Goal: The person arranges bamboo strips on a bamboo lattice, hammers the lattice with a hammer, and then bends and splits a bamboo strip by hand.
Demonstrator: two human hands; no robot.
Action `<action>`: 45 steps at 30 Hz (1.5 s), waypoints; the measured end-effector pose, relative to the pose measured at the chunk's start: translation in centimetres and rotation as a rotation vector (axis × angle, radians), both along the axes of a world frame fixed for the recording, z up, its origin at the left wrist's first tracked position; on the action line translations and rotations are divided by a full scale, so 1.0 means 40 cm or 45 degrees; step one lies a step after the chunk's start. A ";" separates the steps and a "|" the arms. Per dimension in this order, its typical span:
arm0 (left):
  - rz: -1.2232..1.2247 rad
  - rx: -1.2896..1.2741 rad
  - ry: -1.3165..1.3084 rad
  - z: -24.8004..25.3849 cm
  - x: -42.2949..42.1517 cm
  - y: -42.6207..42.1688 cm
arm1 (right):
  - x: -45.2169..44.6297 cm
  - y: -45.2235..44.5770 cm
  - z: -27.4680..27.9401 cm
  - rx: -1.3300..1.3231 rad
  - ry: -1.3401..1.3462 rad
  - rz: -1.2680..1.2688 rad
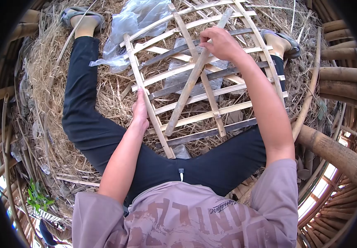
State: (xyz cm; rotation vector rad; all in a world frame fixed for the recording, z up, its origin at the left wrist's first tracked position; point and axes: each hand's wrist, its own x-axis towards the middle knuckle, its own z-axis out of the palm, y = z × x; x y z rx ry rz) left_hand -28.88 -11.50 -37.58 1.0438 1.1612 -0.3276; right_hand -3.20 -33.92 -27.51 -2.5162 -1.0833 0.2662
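A lattice frame of bamboo slats (224,109) lies across the straw between my spread legs, some slats pale and some dark. My right hand (221,43) pinches a loose-looking bamboo strip (188,89) near its upper part; the strip slants over the lattice from upper right to lower left. My left hand (140,109) grips the lattice's left upright slat, its fingers partly hidden behind it. Under the lattice shows a grey flat slab (174,74), mostly covered by the slats.
Crumpled clear plastic sheeting (135,25) lies at the upper left. Straw (46,78) covers the ground. A thick bamboo pole (335,153) juts in from the right, and stacked bamboo poles (339,74) line that side. A small green plant (38,196) grows at lower left.
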 end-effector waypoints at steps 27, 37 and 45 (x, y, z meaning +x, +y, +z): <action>0.034 0.064 0.061 0.009 0.007 -0.004 | -0.003 0.008 -0.007 -0.190 0.193 0.037; 0.043 0.040 0.018 0.023 0.006 -0.005 | -0.020 0.009 -0.009 -0.187 0.107 0.052; 0.034 0.054 0.052 0.019 0.009 -0.003 | -0.057 -0.009 0.025 -0.156 0.142 -0.043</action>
